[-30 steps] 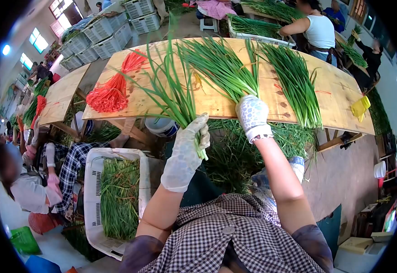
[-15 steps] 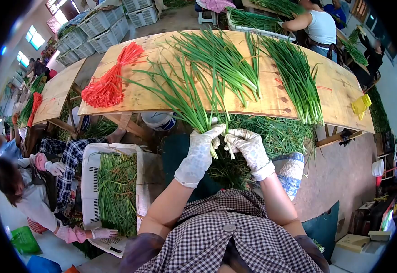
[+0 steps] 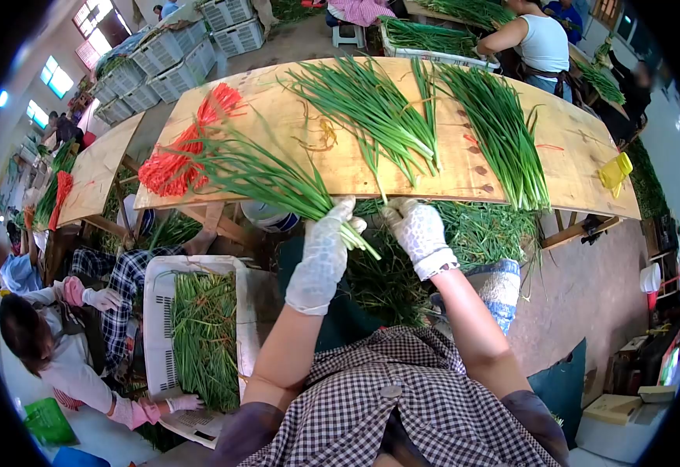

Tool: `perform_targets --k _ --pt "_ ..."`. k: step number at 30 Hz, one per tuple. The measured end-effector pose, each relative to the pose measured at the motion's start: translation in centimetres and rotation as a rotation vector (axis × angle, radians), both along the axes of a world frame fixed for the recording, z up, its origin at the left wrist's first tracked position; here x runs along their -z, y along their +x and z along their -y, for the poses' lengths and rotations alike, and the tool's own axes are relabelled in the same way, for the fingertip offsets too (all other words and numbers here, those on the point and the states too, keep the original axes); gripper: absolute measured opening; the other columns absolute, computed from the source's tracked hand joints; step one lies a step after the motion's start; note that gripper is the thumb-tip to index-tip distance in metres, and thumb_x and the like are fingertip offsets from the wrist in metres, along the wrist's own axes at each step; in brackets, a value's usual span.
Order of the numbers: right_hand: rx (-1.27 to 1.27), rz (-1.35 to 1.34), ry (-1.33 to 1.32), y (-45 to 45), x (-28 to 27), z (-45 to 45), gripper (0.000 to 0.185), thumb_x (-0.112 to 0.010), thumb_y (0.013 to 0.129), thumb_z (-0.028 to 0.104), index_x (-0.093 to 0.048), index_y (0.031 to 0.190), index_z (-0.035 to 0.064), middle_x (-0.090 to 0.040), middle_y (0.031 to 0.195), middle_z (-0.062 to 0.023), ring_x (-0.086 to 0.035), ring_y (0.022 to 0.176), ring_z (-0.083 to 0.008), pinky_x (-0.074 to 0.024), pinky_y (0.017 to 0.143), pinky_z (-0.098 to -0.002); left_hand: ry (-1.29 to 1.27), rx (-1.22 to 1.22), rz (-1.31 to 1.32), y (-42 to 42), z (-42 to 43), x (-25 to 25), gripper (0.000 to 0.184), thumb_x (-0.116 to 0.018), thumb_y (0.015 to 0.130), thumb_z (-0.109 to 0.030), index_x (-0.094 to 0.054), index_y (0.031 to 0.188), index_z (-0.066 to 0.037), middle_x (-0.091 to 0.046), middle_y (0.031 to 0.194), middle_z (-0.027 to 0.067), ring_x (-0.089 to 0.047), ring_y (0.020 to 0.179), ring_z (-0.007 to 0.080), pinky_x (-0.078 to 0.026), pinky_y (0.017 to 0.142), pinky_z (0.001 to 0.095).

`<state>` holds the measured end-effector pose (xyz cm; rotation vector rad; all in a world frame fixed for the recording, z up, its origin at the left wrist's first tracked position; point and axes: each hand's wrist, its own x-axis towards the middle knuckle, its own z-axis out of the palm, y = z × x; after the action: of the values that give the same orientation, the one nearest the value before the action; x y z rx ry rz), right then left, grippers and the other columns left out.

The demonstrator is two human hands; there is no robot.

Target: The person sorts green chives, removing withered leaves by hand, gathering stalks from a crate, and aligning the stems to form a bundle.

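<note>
My left hand (image 3: 322,257), in a whitish patterned glove, is closed round the lower stems of a bunch of green chives (image 3: 277,180). Their leaves slant up to the left over the table edge, and the pale stem ends stick out below my fingers. In a matching glove, my right hand (image 3: 419,236) pinches the pale end of a thin chive stalk (image 3: 374,165) at the table's front edge. Beyond it lies a loose pile of chives (image 3: 386,117). Farther right rests a thick chive bundle (image 3: 503,140).
On the wooden table (image 3: 449,183) are red ties (image 3: 172,169) at left and a yellow object (image 3: 614,171) at right. Cut greens (image 3: 488,233) lie beneath. A white crate (image 3: 157,335) of chives stands at left, beside a seated person (image 3: 67,342) whose gloved hand touches it.
My left hand has moved slightly left, swinging the chive bunch leftward over the red ties. My right hand has risen towards the table edge, apart from the bunch, with a thin stalk.
</note>
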<state>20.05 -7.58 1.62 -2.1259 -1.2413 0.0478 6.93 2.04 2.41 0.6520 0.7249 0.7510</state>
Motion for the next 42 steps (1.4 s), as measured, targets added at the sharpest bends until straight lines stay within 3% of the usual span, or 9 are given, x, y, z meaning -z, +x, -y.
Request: perform_targets --k 5,10,15,23,27,33,39,40,42 --pt "-0.561 0.066 0.039 -1.2 -2.9 2.1 0.021 -0.058 0.085 0.029 -0.067 0.076 0.0122 -0.066 0.075 -0.01 -0.064 0.07 -0.0312 -0.0516 0.062 -0.0404 0.04 0.041 -0.031 0.2 0.6 -2.2 0.029 -0.061 0.085 0.002 -0.057 0.114 -0.002 -0.065 0.097 0.0087 -0.063 0.072 0.0167 -0.055 0.067 0.031" --pt "0.293 0.553 -0.003 6.2 -6.3 -2.4 0.034 -0.059 0.086 0.043 -0.068 0.082 0.01 -0.065 0.072 -0.0121 -0.064 0.064 -0.026 -0.0492 0.052 -0.0362 0.096 0.182 0.543 -0.9 0.4 -5.0 0.013 -0.061 0.091 -0.014 -0.057 0.096 -0.003 -0.045 0.062 -0.0024 -0.044 0.049 0.009 -0.043 0.053 0.0282" --pt "0.246 0.721 -0.141 8.4 -5.1 -4.5 0.026 -0.058 0.088 0.027 -0.063 0.071 0.0071 -0.063 0.067 -0.0119 -0.065 0.064 -0.0222 -0.0505 0.055 -0.0361 -0.017 -0.069 0.039 1.0 1.0 -3.6 0.008 -0.065 0.088 -0.01 -0.057 0.087 -0.009 -0.055 0.067 0.0009 -0.049 0.048 0.0116 -0.046 0.053 0.0292" --pt "-0.051 -0.983 0.216 -2.5 -2.1 4.9 0.024 -0.071 0.084 0.016 -0.068 0.099 -0.0032 -0.068 0.079 -0.005 -0.059 0.067 -0.0053 -0.0488 0.06 -0.021 0.022 -0.004 -0.07 1.1 1.8 0.6 0.017 -0.072 0.079 -0.002 -0.062 0.093 -0.003 -0.068 0.084 0.0107 -0.055 0.05 0.011 -0.045 0.044 0.0243" --pt "-0.038 -1.209 0.362 -2.7 -0.7 4.3 0.023 -0.068 0.085 0.008 -0.066 0.103 -0.0066 -0.069 0.088 -0.0073 -0.061 0.07 -0.0079 -0.0502 0.062 -0.0202 0.02 0.064 -0.261 0.9 4.3 -0.1 0.019 -0.075 0.073 0.003 -0.064 0.088 -0.001 -0.067 0.075 0.0079 -0.054 0.043 0.012 -0.042 0.037 0.0222" --pt "0.026 -1.195 0.362 -2.9 0.1 6.2 0.016 -0.068 0.084 0.01 -0.068 0.092 -0.0042 -0.069 0.079 -0.0054 -0.062 0.066 -0.0084 -0.0508 0.061 -0.0218 0.041 0.002 -0.243 0.7 4.6 -0.6 0.024 -0.077 0.069 0.006 -0.06 0.083 -0.003 -0.066 0.072 0.0092 -0.054 0.043 0.0114 -0.042 0.036 0.0223" --pt "-0.214 -0.031 -0.849 -1.0 1.0 8.9 0.037 -0.066 0.081 0.04 -0.069 0.097 0.0071 -0.069 0.083 -0.0138 -0.068 0.077 -0.0274 -0.0533 0.075 -0.0356 0.102 -0.123 -0.273 0.2 2.6 0.3 0.028 -0.077 0.068 0.007 -0.055 0.082 -0.005 -0.066 0.072 0.0103 -0.053 0.042 0.0109 -0.04 0.035 0.023" --pt "0.007 -0.428 -0.559 -1.2 0.3 9.6 0.041 -0.065 0.082 0.044 -0.068 0.102 0.0075 -0.069 0.092 -0.0138 -0.068 0.084 -0.0259 -0.0527 0.077 -0.0348 0.078 -0.111 -0.338 0.3 2.7 0.0 0.027 -0.077 0.068 0.008 -0.057 0.082 -0.005 -0.066 0.073 0.0096 -0.054 0.044 0.0108 -0.04 0.036 0.0234" --pt "0.02 -0.211 -0.015 -3.6 -1.4 8.2 0.035 -0.069 0.081 0.035 -0.067 0.101 0.0058 -0.069 0.092 -0.0115 -0.068 0.082 -0.0259 -0.0528 0.073 -0.0355 0.092 -0.102 -0.343 0.8 4.1 0.2 0.025 -0.076 0.069 0.007 -0.058 0.082 -0.004 -0.066 0.074 0.0097 -0.054 0.045 0.0106 -0.04 0.036 0.0232"
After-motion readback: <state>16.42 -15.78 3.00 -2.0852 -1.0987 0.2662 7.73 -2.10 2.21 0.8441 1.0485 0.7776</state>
